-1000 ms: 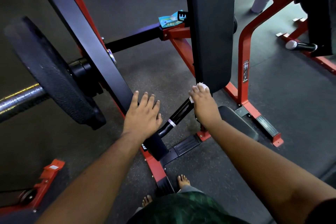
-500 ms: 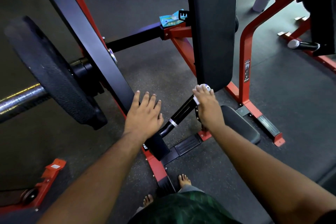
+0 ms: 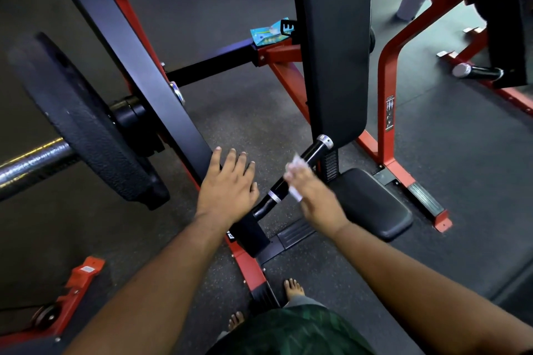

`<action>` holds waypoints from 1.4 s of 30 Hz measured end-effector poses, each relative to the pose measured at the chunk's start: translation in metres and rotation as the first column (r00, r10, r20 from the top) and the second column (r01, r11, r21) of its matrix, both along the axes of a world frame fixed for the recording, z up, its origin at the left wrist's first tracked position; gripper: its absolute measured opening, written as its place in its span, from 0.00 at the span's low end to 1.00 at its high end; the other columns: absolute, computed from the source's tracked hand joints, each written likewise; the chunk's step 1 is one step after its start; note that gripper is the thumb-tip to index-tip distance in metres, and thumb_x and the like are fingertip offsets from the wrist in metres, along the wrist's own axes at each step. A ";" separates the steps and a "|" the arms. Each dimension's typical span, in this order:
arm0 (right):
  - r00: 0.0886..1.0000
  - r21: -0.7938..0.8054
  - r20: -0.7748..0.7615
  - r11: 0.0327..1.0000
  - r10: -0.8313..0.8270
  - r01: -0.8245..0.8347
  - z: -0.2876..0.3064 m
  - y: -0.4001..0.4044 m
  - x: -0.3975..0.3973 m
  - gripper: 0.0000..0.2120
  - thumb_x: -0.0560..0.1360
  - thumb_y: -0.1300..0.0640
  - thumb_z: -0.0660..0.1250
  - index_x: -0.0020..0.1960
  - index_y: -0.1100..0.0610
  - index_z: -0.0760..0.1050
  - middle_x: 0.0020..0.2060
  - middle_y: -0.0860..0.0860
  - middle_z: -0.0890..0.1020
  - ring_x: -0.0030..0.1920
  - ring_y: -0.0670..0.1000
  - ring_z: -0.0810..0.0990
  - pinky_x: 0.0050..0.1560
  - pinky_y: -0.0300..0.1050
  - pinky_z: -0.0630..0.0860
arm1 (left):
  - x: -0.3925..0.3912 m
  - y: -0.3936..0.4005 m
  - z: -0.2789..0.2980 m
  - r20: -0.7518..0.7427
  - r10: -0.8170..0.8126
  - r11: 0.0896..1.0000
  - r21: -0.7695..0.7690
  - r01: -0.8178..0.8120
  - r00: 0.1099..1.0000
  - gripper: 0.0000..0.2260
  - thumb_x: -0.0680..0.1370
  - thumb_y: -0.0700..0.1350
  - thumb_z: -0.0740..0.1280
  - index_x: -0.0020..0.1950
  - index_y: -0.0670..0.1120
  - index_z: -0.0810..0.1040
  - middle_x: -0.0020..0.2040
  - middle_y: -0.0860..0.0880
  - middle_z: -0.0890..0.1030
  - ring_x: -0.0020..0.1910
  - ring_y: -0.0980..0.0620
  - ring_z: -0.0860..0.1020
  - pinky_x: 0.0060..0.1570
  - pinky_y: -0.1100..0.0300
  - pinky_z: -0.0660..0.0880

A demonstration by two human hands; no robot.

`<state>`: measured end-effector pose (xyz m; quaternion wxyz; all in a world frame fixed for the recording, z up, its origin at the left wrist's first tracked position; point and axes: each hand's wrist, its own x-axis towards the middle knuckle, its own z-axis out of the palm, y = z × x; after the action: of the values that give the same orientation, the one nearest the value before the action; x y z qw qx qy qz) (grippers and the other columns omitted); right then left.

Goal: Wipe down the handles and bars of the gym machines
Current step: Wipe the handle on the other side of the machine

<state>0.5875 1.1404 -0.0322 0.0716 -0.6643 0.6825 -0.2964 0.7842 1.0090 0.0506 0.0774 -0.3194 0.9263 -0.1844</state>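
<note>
Left hand: my left hand [image 3: 227, 187] lies flat with fingers straight and spread, pressing on the lower end of the black lever arm [image 3: 135, 66] of the machine, holding nothing.
Right hand: my right hand [image 3: 313, 196] is curled round a white wipe [image 3: 295, 170], pressing it against the handle; the hand is blurred, so the exact lie of the fingers is hard to tell.
Handle: the black handle [image 3: 300, 170] juts up and to the right from the foot of the lever arm, between my two hands, with a silver band [image 3: 274, 196] near its base and a silver cap [image 3: 326, 140] at its tip, just below the back pad.
Wipe: it sits on the middle stretch of the handle, part showing above my fingers and part below them.
Back pad: the tall black back pad [image 3: 334, 46] stands upright behind the handle.
Seat: the black seat pad [image 3: 372, 204] lies just right of my right hand.
Weight plate: a black weight plate [image 3: 78, 121] hangs on the sleeve to the left of the lever arm.
Frame: the red frame [image 3: 388, 72] runs beside the back pad and along the dark rubber floor [image 3: 245, 115].
Packet: a blue packet [image 3: 266, 33] rests on the crossbar left of the back pad.
Feet: my bare feet [image 3: 294, 287] stand by the red base rail.
</note>
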 end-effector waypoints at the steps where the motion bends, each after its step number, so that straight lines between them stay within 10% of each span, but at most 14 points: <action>1: 0.988 -0.017 0.025 0.988 -0.151 0.151 0.007 -0.010 -0.014 0.29 0.76 0.74 0.62 0.76 0.59 0.69 0.77 0.50 0.64 0.80 0.53 0.58 0.80 0.40 0.51 | 0.000 0.000 0.001 0.001 0.000 1.000 0.001 0.000 1.000 0.27 0.83 0.58 0.51 0.79 0.48 0.69 0.78 0.45 0.69 0.78 0.42 0.64 0.78 0.37 0.48; 7: 0.975 0.045 -0.018 0.974 -0.220 0.221 -0.012 -0.013 -0.018 0.33 0.74 0.75 0.63 0.76 0.58 0.69 0.79 0.52 0.63 0.81 0.48 0.50 0.80 0.51 0.58 | 0.002 0.001 0.000 -0.004 -0.004 1.000 -0.001 0.004 1.000 0.27 0.83 0.57 0.52 0.78 0.48 0.70 0.78 0.45 0.70 0.78 0.41 0.64 0.78 0.37 0.48; 14: 0.971 0.119 0.046 0.964 0.235 -0.239 -0.011 0.021 0.035 0.30 0.75 0.70 0.57 0.77 0.58 0.69 0.77 0.52 0.67 0.80 0.48 0.60 0.77 0.47 0.63 | 0.000 -0.001 -0.002 -0.017 -0.005 1.000 -0.003 0.005 1.000 0.27 0.82 0.58 0.53 0.77 0.48 0.71 0.77 0.44 0.71 0.77 0.41 0.65 0.77 0.36 0.49; 19: 0.955 -0.006 -0.020 0.955 -0.296 0.296 0.045 -0.040 -0.038 0.22 0.80 0.69 0.61 0.73 0.58 0.73 0.72 0.53 0.74 0.74 0.56 0.70 0.76 0.48 0.64 | 0.002 -0.002 -0.003 -0.045 -0.019 1.000 -0.007 0.019 0.999 0.25 0.82 0.56 0.56 0.74 0.47 0.76 0.74 0.44 0.75 0.74 0.41 0.69 0.77 0.36 0.53; 24: 0.849 0.213 -0.484 0.912 -0.213 0.351 0.034 -0.069 -0.052 0.13 0.77 0.63 0.61 0.56 0.53 0.81 0.59 0.54 0.81 0.71 0.57 0.70 0.72 0.60 0.61 | 0.003 -0.001 -0.001 -0.039 -0.019 1.000 -0.006 0.019 0.999 0.25 0.82 0.56 0.55 0.75 0.47 0.75 0.75 0.44 0.74 0.75 0.41 0.68 0.77 0.36 0.52; 30: 0.916 0.190 -0.399 0.981 0.052 0.027 -0.008 -0.039 0.039 0.19 0.71 0.65 0.71 0.62 0.59 0.81 0.62 0.58 0.82 0.68 0.58 0.77 0.77 0.59 0.62 | 0.003 -0.001 -0.004 -0.045 -0.016 1.000 0.001 0.016 0.999 0.26 0.82 0.57 0.54 0.75 0.47 0.74 0.75 0.43 0.73 0.75 0.40 0.67 0.77 0.36 0.52; 34: 0.986 0.108 -0.064 0.983 0.155 -0.148 -0.008 -0.004 0.048 0.23 0.73 0.69 0.66 0.67 0.61 0.78 0.66 0.57 0.80 0.71 0.56 0.75 0.76 0.58 0.64 | 0.002 -0.001 -0.003 -0.042 -0.010 1.000 0.005 0.010 0.999 0.26 0.83 0.57 0.53 0.76 0.47 0.73 0.76 0.44 0.72 0.76 0.41 0.66 0.77 0.36 0.51; 42: 0.944 0.046 -0.140 0.950 -0.299 0.308 0.013 -0.026 -0.051 0.24 0.79 0.67 0.57 0.73 0.60 0.72 0.76 0.58 0.69 0.79 0.58 0.60 0.79 0.61 0.56 | 0.002 -0.002 -0.003 -0.034 -0.012 1.000 0.003 0.013 0.999 0.26 0.83 0.57 0.52 0.77 0.47 0.72 0.76 0.44 0.72 0.77 0.42 0.66 0.77 0.36 0.51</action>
<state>0.5370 1.1140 -0.0191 0.0020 -0.5664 0.7895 -0.2365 0.7861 1.0070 0.0479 0.0610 -0.3166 0.9297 -0.1781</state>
